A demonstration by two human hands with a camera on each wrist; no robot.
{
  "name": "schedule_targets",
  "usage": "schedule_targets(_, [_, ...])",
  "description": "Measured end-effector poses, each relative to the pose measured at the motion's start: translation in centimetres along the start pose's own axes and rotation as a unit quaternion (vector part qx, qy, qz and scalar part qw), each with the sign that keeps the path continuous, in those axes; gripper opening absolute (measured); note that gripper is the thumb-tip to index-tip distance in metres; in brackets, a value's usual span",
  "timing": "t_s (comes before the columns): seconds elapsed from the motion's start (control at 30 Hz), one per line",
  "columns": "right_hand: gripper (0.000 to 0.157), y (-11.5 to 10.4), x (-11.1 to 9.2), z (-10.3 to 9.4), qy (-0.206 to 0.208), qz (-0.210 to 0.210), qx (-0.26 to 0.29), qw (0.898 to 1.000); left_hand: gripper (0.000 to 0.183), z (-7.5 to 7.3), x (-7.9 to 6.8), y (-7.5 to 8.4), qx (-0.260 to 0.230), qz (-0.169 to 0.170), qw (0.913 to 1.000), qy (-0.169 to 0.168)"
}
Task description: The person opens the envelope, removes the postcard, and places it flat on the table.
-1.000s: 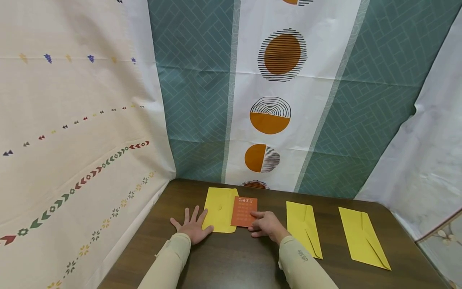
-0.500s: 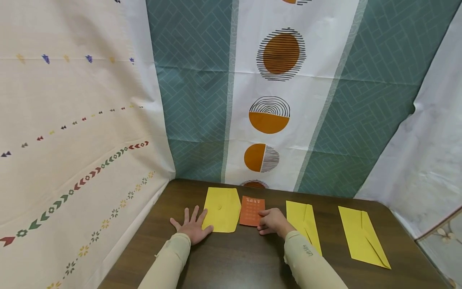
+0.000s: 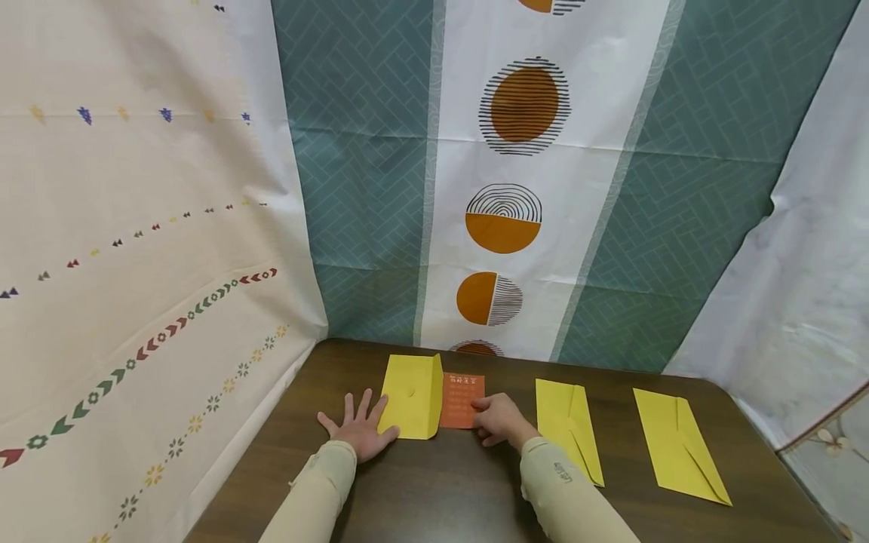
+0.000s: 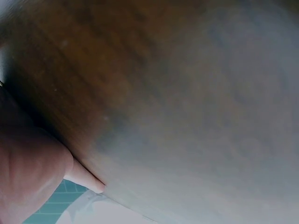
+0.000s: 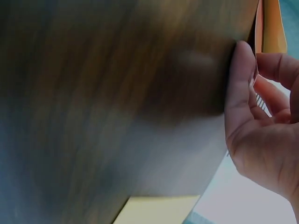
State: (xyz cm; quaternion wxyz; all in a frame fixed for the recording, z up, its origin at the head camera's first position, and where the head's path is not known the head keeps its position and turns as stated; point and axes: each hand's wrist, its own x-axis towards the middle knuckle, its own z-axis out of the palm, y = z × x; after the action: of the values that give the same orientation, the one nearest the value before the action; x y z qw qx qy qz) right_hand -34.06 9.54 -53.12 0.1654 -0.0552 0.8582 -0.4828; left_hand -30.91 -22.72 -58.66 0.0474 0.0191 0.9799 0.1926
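Observation:
In the head view a yellow envelope (image 3: 406,396) lies on the table, the flap (image 3: 434,396) on its right side raised off the table. My left hand (image 3: 357,430) is spread out, thumb and fingertips on the envelope's lower left edge. The left wrist view shows only part of this hand (image 4: 35,172). My right hand (image 3: 501,419) pinches the right edge of a red card (image 3: 462,400) with pale lettering. Its left edge sits right by the raised flap; whether they touch I cannot tell. In the right wrist view the right hand's thumb (image 5: 242,88) lies under the card.
Two more yellow envelopes, a near one (image 3: 569,422) and a far one (image 3: 681,445), lie to the right on the dark wooden table (image 3: 441,498). A patterned cloth (image 3: 366,188) hangs behind the table, and a pale cloth (image 3: 149,302) along the left.
The right hand first drew the red card rightward off the envelope, then brought it back left beside it. The envelope's flap has risen. The left hand has stayed in place.

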Motion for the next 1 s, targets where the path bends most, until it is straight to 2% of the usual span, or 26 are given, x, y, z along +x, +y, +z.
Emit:
schedule_targets(0.13, [0.054,-0.1,0.3,1.0,0.000,-0.014,-0.064,0.998,0.083,0.4,0.1,-0.2,0.002,0.003,1.0000,0.001])
schedule_targets(0.3, [0.054,-0.3,0.5,1.1,0.013,-0.010,-0.146,0.989,0.083,0.7,0.3,-0.3,0.004,0.003,1.0000,0.001])
schedule_targets(0.47, [0.054,-0.2,0.7,1.1,0.009,-0.013,-0.170,0.985,0.084,0.5,0.4,-0.4,0.007,0.003,1.0000,0.001])
schedule_targets(0.53, [0.054,0.0,0.7,1.0,0.004,-0.020,-0.142,0.990,0.084,0.4,0.4,-0.4,0.008,0.004,1.0000,0.001])
schedule_targets(0.63, [0.050,0.5,0.2,0.5,-0.005,-0.039,-0.067,0.997,0.084,0.4,0.5,-0.1,0.009,0.005,1.0000,0.000])
schedule_targets(0.77, [0.052,1.2,-0.7,-0.7,-0.018,-0.038,0.030,0.999,0.086,0.3,0.4,0.2,0.005,0.003,1.0000,-0.002])
schedule_targets(0.87, [0.057,1.5,-1.5,-1.9,-0.015,-0.026,0.062,0.998,0.089,0.2,0.2,0.1,0.002,0.002,1.0000,-0.006])
schedule_targets(1.0, [0.059,2.1,-2.9,-3.6,-0.007,-0.018,0.074,0.997,0.094,0.1,0.0,-0.2,-0.006,0.002,1.0000,-0.007])
